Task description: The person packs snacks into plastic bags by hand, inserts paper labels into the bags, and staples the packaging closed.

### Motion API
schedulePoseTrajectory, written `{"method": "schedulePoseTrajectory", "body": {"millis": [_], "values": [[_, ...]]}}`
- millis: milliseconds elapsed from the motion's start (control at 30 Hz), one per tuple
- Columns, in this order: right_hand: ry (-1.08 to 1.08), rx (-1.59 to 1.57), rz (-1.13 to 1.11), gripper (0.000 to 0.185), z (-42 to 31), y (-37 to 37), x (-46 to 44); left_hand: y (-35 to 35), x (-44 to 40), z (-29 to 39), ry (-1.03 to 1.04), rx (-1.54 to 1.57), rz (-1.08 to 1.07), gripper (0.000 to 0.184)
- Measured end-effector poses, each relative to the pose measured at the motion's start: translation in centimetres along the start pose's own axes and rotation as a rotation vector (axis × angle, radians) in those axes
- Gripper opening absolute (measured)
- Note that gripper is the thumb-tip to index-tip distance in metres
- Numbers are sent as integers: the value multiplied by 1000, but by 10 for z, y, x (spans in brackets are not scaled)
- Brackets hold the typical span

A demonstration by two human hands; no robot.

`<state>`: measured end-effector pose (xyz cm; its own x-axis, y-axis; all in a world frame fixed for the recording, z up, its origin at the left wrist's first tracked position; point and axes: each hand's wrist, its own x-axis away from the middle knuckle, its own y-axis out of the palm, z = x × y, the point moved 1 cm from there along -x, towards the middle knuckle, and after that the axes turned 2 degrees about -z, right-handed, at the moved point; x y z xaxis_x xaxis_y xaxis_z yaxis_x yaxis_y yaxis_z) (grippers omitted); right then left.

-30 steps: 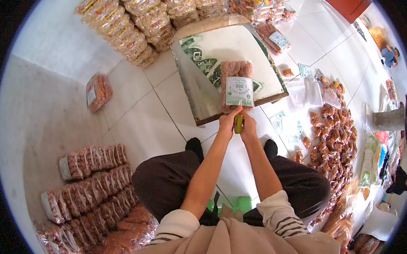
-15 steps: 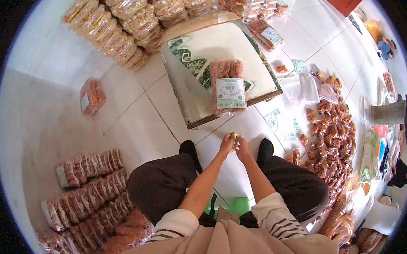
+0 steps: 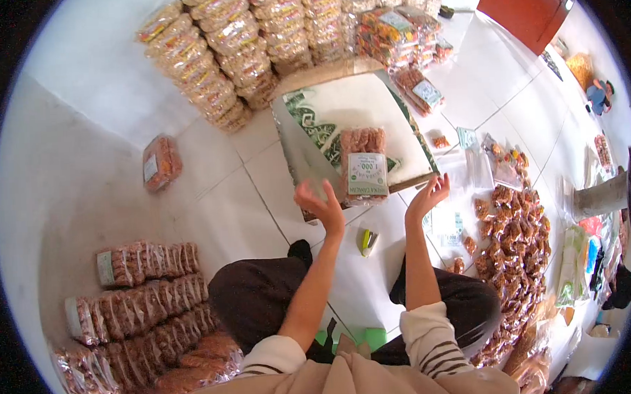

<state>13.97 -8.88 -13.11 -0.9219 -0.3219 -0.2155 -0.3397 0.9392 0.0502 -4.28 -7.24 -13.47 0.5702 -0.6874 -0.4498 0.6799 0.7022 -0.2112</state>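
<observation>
A clear plastic pack with a green-and-white label (image 3: 365, 164) lies on a low board with a white and green top (image 3: 340, 99). My left hand (image 3: 321, 205) is raised at the left of the pack, fingers apart, holding nothing. Near the board's right corner, my right hand (image 3: 427, 196) is also empty with its fingers spread. A small yellow-green stapler (image 3: 367, 242) rests on the tiled floor between my forearms, touched by neither hand.
Tall stacks of packs (image 3: 230, 40) stand behind the board. Rows of filled packs (image 3: 142, 307) line the left wall. Many small bags (image 3: 511, 239) are heaped at the right, near loose labels (image 3: 447, 224). One pack (image 3: 162, 163) lies at the left.
My hands have let go of the stapler, which is now on the floor. They have parted and moved forward to either side of the pack. The head view has shifted.
</observation>
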Motion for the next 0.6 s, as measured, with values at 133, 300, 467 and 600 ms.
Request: {"method": "schedulePoseTrajectory", "body": {"millis": [133,300,467,600], "values": [[276,35,-592,44,44,38,-14,53,-34,-63,-292,157,-436,50],[51,463,-749,68,80,50,18,60,-29,-29,-590,-14,-1022,68],[770,1,-1018,78,54,14,2,42,-3,-3,-730,322,-1169,65],[526,10,-881,82,-9,-16,-38,61,10,43,-610,517,-1244,56]]}}
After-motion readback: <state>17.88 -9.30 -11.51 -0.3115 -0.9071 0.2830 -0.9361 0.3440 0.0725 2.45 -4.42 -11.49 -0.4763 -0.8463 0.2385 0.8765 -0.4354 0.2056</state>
